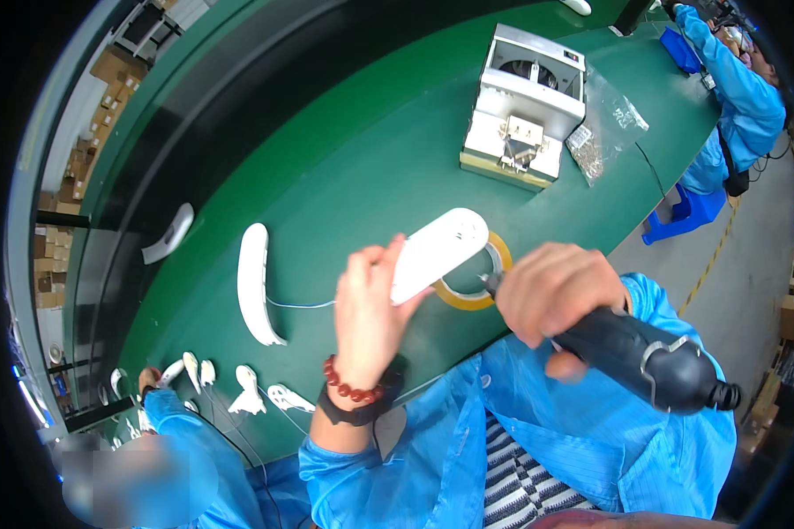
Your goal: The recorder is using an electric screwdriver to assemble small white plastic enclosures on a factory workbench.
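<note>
My left hand (pixel 370 304) is closed on the near end of a long white plastic housing (pixel 443 251) with a rounded far end and small holes in it. In my right hand (pixel 560 291) is a black electric screwdriver (pixel 640 357), its bit pointing left toward the housing but apart from it. A yellow tape roll (pixel 473 302) lies on the green table (pixel 344 189) beneath the two hands. Left of my left hand rests a curved white housing (pixel 254 282), from which a thin pale wire (pixel 302 305) runs toward that hand.
A metal screw feeder (pixel 525 106) stands at the back right beside a clear bag of small screws (pixel 588 159). Another white piece (pixel 169 234) sits on the dark belt at left. Several white parts with wires (pixel 249 390) lie near a co-worker's sleeve (pixel 181 428). Another co-worker (pixel 739 110) sits at far right.
</note>
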Available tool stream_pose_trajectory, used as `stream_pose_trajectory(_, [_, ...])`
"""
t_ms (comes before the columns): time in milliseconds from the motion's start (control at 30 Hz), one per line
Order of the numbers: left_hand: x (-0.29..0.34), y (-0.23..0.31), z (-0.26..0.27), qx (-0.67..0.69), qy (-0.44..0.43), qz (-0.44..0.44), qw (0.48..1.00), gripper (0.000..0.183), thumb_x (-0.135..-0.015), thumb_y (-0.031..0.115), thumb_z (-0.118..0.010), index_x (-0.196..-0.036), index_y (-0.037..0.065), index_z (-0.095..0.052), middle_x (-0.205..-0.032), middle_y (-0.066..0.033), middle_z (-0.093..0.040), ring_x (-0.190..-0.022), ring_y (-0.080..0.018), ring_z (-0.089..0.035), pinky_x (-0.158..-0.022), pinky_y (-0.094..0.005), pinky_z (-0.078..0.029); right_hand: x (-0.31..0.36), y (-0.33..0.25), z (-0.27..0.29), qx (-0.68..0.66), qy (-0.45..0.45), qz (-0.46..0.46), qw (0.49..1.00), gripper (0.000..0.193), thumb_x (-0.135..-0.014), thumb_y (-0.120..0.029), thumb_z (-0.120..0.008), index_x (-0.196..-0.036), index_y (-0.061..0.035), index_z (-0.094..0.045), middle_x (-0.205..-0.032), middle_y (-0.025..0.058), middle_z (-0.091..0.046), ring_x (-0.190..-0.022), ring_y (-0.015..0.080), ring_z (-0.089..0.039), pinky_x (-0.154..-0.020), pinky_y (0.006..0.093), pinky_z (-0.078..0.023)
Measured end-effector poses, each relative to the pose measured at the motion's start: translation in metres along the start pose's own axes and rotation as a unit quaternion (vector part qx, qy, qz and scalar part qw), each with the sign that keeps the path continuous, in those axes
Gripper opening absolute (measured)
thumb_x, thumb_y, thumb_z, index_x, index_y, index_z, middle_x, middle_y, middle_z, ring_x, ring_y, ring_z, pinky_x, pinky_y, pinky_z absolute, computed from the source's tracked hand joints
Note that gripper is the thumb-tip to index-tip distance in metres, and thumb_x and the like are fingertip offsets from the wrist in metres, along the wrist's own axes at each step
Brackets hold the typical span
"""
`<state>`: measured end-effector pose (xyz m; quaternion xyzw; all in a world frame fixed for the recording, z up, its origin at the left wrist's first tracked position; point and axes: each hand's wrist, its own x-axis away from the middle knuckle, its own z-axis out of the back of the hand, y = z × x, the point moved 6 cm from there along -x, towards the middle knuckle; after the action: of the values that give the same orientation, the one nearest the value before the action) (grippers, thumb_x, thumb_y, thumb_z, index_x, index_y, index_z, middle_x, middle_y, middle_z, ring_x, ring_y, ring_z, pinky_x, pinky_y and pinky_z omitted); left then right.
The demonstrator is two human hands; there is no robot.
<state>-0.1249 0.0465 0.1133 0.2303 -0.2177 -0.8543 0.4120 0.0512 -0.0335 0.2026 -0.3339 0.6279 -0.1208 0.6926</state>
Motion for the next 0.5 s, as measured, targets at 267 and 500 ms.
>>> stream_pose_trajectory(267, [-0.149, -0.058, 0.06, -0.204, 0.185, -0.139, 0.951, 0.057, -0.072, 0.014, -0.082, -0.121, 0.004, -0.056, -0.11, -0.0156, -0.057, -0.1, -0.0366, -0.058, -0.08, -0.0447, -0.049, 0.051, 0.035, 0.009, 0.166, -0.034, -0.169, 0.971, 0.036, -0.07, -0.001, -0.079, -0.096, -0.0046, -0.055, -0.069, 0.0048, -0.061, -0.06, 0.0205, -0.063, -0.052, 0.0306, -0.049])
stream_pose_trajectory(500, [-0.204, -0.143, 0.003, -0.205, -0.034, 0.027, 0.978, 0.07, -0.075, 0.04, -0.08, -0.129, 0.006, -0.052, -0.124, -0.017, -0.058, -0.119, -0.037, -0.054, -0.096, -0.0472, -0.045, 0.052, 0.061, 0.013, 0.189, 0.044, -0.236, 0.952, 0.044, -0.069, -0.009, -0.085, -0.103, -0.0073, -0.056, -0.087, 0.0065, -0.065, -0.071, 0.0213, -0.068, -0.064, 0.0295, -0.053])
